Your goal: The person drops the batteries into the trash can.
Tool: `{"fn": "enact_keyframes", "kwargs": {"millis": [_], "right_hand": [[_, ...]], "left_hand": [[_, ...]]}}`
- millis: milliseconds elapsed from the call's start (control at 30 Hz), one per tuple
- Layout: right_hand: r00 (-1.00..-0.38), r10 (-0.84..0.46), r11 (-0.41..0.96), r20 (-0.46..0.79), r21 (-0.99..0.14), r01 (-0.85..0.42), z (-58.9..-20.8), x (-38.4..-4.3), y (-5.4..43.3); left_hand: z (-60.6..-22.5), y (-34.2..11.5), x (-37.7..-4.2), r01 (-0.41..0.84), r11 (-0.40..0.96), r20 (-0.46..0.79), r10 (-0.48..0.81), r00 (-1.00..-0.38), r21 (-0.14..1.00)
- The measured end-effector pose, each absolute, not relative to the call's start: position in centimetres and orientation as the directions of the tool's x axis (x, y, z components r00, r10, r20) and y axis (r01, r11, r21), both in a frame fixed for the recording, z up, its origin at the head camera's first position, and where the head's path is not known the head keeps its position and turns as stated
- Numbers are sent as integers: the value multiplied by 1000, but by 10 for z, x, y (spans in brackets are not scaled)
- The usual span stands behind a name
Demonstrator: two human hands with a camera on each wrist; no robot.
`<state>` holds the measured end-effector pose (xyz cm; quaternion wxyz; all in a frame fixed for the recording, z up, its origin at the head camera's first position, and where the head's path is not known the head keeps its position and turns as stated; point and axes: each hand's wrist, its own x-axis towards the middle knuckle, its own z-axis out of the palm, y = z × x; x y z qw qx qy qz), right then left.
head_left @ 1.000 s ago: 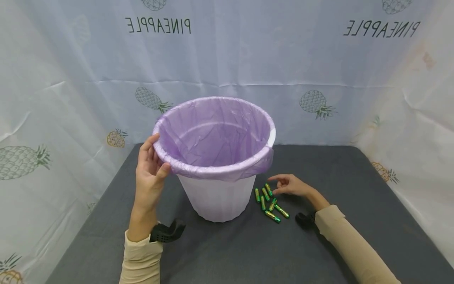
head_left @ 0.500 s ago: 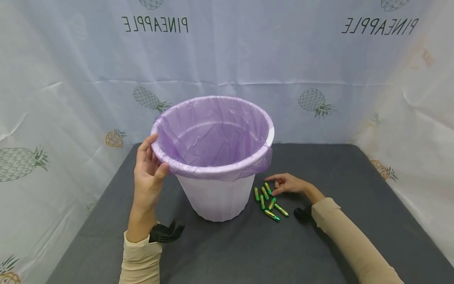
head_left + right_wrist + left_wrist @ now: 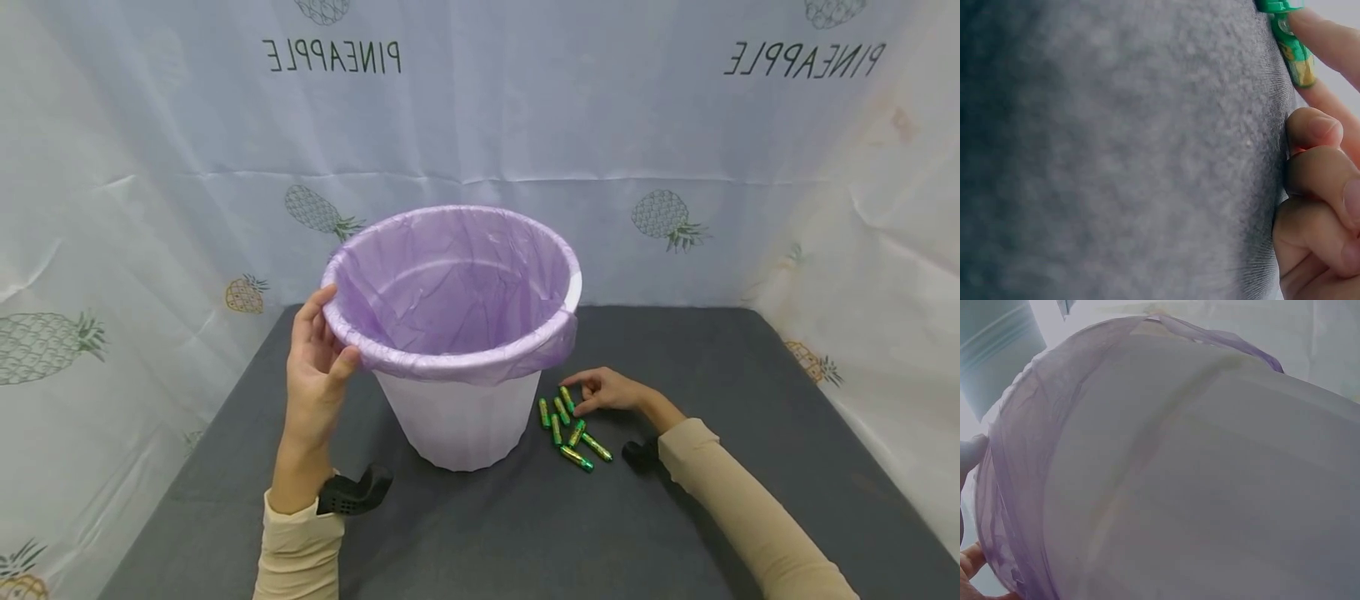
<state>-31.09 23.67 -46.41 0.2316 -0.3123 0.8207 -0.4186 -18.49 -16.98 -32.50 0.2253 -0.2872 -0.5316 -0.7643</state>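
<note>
A white bin [image 3: 461,425] stands upright with a thin purple bag [image 3: 450,312] lining it and folded over its rim. My left hand [image 3: 315,375] holds the rim at the left, its thumb at the front; the left wrist view shows fingertips at the bag's folded edge. Right of the bin lie several green and gold batteries [image 3: 576,457]. My right hand [image 3: 611,390] is at the farthest battery [image 3: 567,399], index finger and thumb at its two ends. In the right wrist view this battery [image 3: 1295,56] shows between them, the other fingers curled on the cloth.
A dark grey cloth covers the table [image 3: 465,533]. Pale curtains [image 3: 495,100] printed with pineapples enclose the back and sides. A black wrist camera [image 3: 356,490] is strapped to the left wrist, another [image 3: 639,454] to the right, near the batteries.
My right hand has shifted slightly left, and its index finger has come in against the end of the farthest battery. The left hand and the bin hold their place.
</note>
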Motion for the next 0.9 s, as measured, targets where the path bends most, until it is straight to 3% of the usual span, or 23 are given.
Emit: {"fn": "enact_keyframes", "kwargs": {"millis": [367,900], "right_hand": [[-705,-699,469,-122,-822,-323,-464,-312,236],[-768,-632,499,-105,-813,-299,-458,-304,241]], "left_hand": [[-325,-169,-183,651,-322,678,-36,-734,687],[-328,-171,-185,645,-310,666,-47,-744,698]]}}
